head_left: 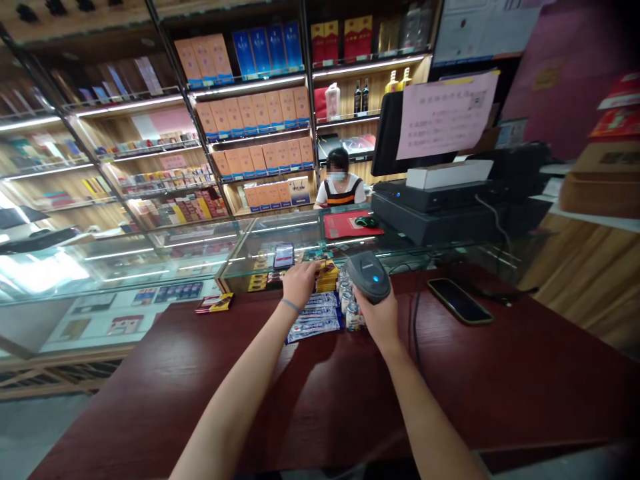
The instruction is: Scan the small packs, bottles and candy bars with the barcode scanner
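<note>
Head view: at counter's far edge, right hand [381, 319] grips barcode scanner [369, 276] (nose fwd) just right of blue packs [315, 319]; left hand [299, 283], fingers curled, touches yellow packs [327, 275].

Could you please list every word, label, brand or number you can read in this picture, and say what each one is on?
No text here can be read.
Pink notice on the monitor: printed lines, too blurred.
Shelf boxes: markings too small.
Blue and white packs near the left hand: lettering blurred.
Scanner in the right hand: faint mark, unreadable.
Framed papers, top right: too small.
</note>
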A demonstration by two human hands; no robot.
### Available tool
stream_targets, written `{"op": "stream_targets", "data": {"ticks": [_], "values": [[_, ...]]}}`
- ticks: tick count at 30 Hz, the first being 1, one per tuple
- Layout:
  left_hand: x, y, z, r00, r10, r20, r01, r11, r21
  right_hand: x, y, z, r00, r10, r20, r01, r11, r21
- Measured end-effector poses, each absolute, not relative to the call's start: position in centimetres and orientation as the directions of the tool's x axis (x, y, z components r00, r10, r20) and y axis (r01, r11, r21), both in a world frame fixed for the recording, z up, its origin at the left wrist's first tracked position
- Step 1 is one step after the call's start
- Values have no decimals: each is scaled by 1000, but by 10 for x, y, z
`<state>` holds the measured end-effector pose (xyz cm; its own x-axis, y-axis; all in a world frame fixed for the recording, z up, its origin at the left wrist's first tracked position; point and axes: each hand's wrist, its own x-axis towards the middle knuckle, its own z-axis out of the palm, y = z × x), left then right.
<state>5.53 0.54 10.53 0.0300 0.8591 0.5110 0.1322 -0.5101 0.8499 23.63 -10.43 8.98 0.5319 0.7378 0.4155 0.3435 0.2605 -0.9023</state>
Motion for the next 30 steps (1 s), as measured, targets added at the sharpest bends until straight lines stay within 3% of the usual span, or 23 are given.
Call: {"op": "stream_targets", "data": {"ticks": [8,18,22,26,30], "values": [[84,10,95,98,930,354,-126,-341,932,251,-99,97,535,703,468,405,273,-873],[79,1,101,145,868,475,-90,-466,880,267,-84,102,408,708,577,643,226,-732],[51,-6,104,56,854,518,-79,-513,855,273,-80,106,333,720,609,740,200,-642],[4,-5,89,15,778,628,185,-619,763,276,-72,107,258,731,632,801,204,-563],[-57,0,65,-90,731,676,457,-573,680,269,-67,109,141,743,654,848,249,-467]]}}
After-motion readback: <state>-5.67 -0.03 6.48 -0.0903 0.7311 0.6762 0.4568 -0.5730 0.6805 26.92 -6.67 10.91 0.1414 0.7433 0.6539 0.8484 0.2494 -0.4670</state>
